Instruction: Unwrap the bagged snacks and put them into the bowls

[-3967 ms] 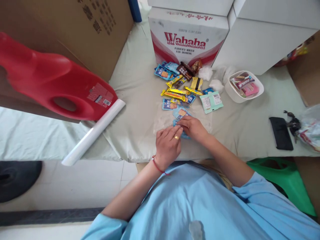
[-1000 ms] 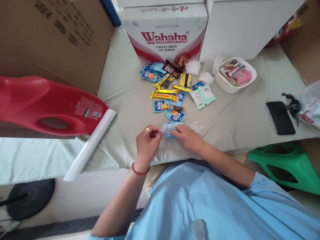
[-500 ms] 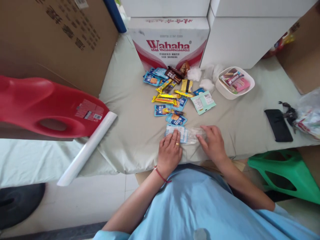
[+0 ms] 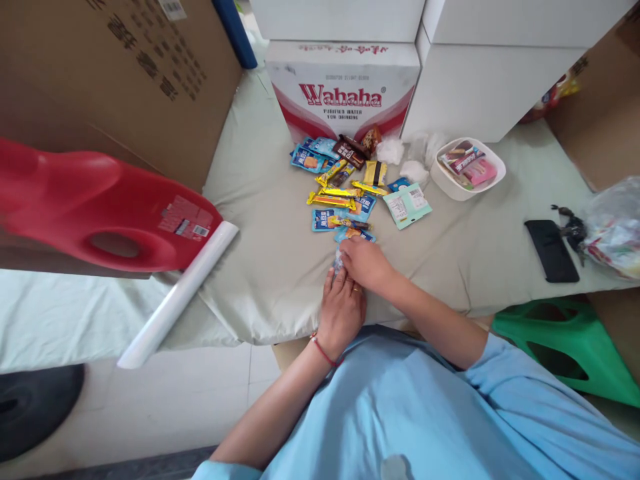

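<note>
A small clear plastic bag with a light-blue print lies folded near the table's front edge, mostly covered by my hands. My left hand rests flat on its near side, fingers stretched forward. Across it reaches my right hand, its fingers closed on the folded bag just above my left fingertips. Right beyond my hands are blue snack packets and yellow-wrapped bars. A mint-green packet lies to their right, and brown cocoa packets sit farther back.
A white tub of snacks stands beside crumpled clear bags. Behind is a Wahaha carton. A red jug and a white plastic roll are left; a black phone and a green stool are right.
My right hand has moved left from the bag's right end to my left fingers, folding the clear part over. My left hand has stayed on the bag. The view shifted slightly.
</note>
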A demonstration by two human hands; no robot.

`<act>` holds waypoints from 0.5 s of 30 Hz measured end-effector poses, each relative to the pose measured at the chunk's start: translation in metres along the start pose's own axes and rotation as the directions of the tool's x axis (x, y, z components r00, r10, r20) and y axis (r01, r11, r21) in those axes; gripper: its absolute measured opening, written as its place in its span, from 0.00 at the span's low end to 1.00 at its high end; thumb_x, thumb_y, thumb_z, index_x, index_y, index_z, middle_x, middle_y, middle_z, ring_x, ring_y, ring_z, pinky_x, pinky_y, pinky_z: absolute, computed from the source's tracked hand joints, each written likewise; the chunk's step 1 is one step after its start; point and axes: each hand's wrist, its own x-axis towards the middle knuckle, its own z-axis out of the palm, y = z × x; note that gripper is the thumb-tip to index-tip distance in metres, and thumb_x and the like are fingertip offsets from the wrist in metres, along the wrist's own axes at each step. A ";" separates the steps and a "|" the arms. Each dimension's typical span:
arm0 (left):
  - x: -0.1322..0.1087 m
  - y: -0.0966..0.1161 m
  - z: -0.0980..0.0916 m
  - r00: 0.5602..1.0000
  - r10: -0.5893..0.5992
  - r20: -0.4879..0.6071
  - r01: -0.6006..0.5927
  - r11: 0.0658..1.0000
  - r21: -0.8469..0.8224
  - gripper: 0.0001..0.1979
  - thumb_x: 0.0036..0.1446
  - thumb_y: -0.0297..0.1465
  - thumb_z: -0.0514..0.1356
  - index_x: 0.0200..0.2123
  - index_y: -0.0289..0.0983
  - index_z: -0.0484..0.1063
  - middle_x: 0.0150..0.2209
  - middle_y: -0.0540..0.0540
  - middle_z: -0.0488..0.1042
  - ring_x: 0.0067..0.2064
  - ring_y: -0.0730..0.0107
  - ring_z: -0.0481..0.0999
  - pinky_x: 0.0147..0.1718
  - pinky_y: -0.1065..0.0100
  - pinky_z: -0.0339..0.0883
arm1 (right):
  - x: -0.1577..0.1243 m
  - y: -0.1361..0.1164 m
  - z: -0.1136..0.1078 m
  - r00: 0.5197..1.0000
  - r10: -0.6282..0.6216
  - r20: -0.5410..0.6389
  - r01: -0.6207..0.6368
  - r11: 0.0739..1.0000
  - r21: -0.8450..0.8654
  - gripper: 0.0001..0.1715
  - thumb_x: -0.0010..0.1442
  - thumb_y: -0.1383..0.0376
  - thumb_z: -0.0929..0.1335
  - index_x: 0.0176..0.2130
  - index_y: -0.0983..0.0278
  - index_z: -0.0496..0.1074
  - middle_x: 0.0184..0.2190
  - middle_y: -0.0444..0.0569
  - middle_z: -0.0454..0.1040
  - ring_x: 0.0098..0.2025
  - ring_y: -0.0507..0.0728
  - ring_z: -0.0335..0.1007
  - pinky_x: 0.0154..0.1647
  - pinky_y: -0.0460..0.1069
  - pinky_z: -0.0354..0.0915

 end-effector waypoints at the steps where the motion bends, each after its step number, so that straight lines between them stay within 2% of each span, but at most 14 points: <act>1: -0.004 -0.003 -0.004 1.000 -0.009 -0.017 0.008 0.999 -0.040 0.22 0.65 0.26 0.55 0.61 0.35 0.75 0.62 0.34 0.77 0.70 0.48 0.70 0.71 0.41 0.56 | 0.003 -0.007 0.006 1.000 -0.016 0.026 0.016 0.999 -0.027 0.15 0.74 0.68 0.61 0.49 0.67 0.76 0.48 0.60 0.78 0.45 0.60 0.73 0.46 0.51 0.66; 3: -0.015 -0.011 -0.014 0.997 -0.034 -0.067 0.027 0.993 -0.111 0.21 0.64 0.25 0.55 0.59 0.38 0.75 0.62 0.36 0.78 0.68 0.49 0.72 0.71 0.40 0.57 | 0.000 -0.016 0.017 0.997 -0.066 0.030 0.068 0.995 -0.078 0.17 0.75 0.66 0.60 0.50 0.69 0.76 0.50 0.62 0.76 0.48 0.63 0.73 0.50 0.54 0.67; 5: -0.033 -0.021 -0.025 0.990 -0.064 -0.128 0.044 0.986 -0.159 0.19 0.66 0.24 0.54 0.56 0.40 0.76 0.58 0.39 0.81 0.64 0.53 0.76 0.71 0.40 0.57 | -0.011 -0.016 0.026 0.991 -0.134 -0.021 0.130 0.983 -0.131 0.18 0.74 0.59 0.65 0.53 0.70 0.74 0.53 0.64 0.74 0.54 0.67 0.69 0.55 0.58 0.67; 7: -0.052 -0.032 -0.033 0.977 -0.107 -0.186 0.071 0.979 -0.191 0.16 0.66 0.24 0.55 0.51 0.42 0.77 0.51 0.42 0.84 0.59 0.56 0.80 0.69 0.41 0.60 | -0.024 -0.011 0.033 0.981 -0.185 -0.064 0.171 0.969 -0.181 0.28 0.69 0.53 0.71 0.58 0.71 0.72 0.56 0.66 0.72 0.57 0.70 0.66 0.57 0.61 0.67; 10: -0.073 -0.047 -0.041 0.954 -0.172 -0.246 0.117 0.967 -0.226 0.11 0.66 0.24 0.57 0.44 0.42 0.78 0.44 0.45 0.85 0.54 0.57 0.82 0.65 0.42 0.67 | -0.034 0.002 0.041 0.976 -0.203 -0.078 0.184 0.962 -0.202 0.36 0.65 0.55 0.75 0.65 0.67 0.67 0.60 0.64 0.70 0.57 0.70 0.64 0.55 0.61 0.68; 12: -0.079 -0.054 -0.044 0.942 -0.191 -0.274 0.121 0.959 -0.255 0.10 0.66 0.24 0.58 0.42 0.41 0.78 0.42 0.45 0.85 0.52 0.57 0.82 0.59 0.47 0.73 | -0.033 0.009 0.044 0.979 -0.189 -0.081 0.171 0.966 -0.193 0.33 0.66 0.59 0.74 0.65 0.64 0.68 0.60 0.61 0.71 0.57 0.68 0.64 0.53 0.61 0.69; 15: -0.073 -0.056 -0.047 0.935 -0.218 -0.279 0.119 0.935 -0.333 0.09 0.68 0.27 0.58 0.43 0.41 0.79 0.42 0.45 0.84 0.52 0.59 0.81 0.53 0.55 0.76 | -0.027 0.013 0.041 0.977 -0.186 -0.101 0.165 0.968 -0.189 0.23 0.71 0.65 0.69 0.63 0.65 0.71 0.57 0.60 0.74 0.54 0.67 0.66 0.51 0.60 0.69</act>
